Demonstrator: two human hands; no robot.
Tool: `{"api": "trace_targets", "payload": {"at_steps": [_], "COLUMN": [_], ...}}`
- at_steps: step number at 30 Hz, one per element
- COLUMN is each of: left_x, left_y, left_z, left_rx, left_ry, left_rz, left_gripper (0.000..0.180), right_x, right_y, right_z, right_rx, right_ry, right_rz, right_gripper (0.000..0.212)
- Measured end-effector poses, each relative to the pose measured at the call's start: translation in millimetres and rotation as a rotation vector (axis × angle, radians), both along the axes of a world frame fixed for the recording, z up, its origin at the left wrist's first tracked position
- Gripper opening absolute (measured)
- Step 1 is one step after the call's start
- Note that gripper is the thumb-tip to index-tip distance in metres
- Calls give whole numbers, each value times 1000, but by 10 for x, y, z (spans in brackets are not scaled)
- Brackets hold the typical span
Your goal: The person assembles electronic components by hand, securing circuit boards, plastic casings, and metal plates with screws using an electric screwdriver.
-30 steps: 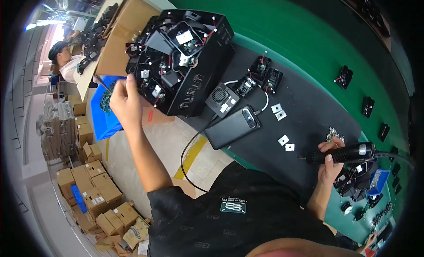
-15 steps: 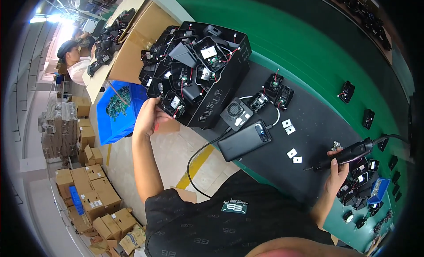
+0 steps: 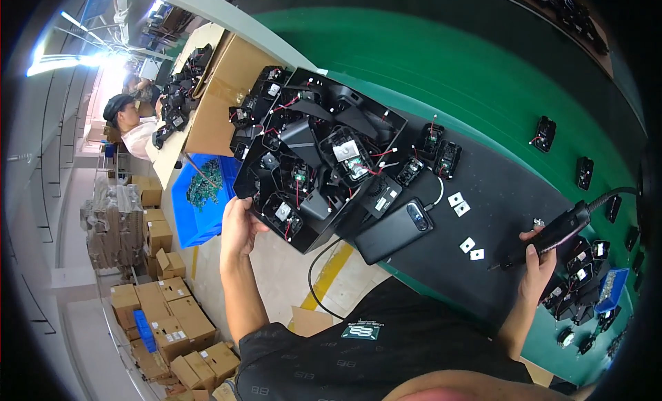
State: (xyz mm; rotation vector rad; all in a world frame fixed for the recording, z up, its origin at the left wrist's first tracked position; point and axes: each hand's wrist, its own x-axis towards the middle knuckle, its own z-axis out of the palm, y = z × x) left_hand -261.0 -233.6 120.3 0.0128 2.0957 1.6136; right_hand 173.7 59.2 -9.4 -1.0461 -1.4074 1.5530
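Observation:
A black box full of black plastic housings, circuit boards and thin red wires is tilted at the table's left end. My left hand grips its near left corner, the thumb over the rim and the other fingers mostly hidden. In my right hand, over the right part of the table, is a black electric screwdriver, its tip pointing left and its cable running off right. Small shiny metal pieces, perhaps screws, show by the fingertips of that hand. Among the box's contents, one open housing lies on top.
On the dark mat lie a black power bank, small white squares and loose housings. A small fan device sits partly behind the box. More housings and a blue tray stand right; a blue bin stands left.
The box has come nearer to me and tilted, now covering part of the fan device. My left hand moved with it. The right hand still holds the screwdriver; the whole view has shifted slightly.

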Motion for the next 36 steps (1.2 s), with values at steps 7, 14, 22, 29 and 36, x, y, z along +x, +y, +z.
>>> {"api": "trace_targets", "payload": {"at_steps": [7, 14, 22, 29, 36], "left_x": [-169, -46, 99, 331, 409], "left_y": [-213, -101, -339, -6, -283], "left_z": [-132, -4, -168, -10, -150], "left_rx": [-214, -336, -127, -213, -1], "left_ry": [-61, -216, -378, -365, -540], "left_rz": [8, -157, -511, -225, -60], "left_gripper": [21, 53, 60, 38, 43], "right_x": [-56, -23, 4, 11, -9], "right_y": [-27, -2, 2, -28, -12], "right_z": [13, -48, -64, -80, -31], "right_rx": [0, 17, 2, 13, -4], "right_ry": [-33, 30, 48, 45, 33], "right_rz": [-4, -11, -9, -11, 3], "right_gripper": [44, 45, 45, 45, 45]}}
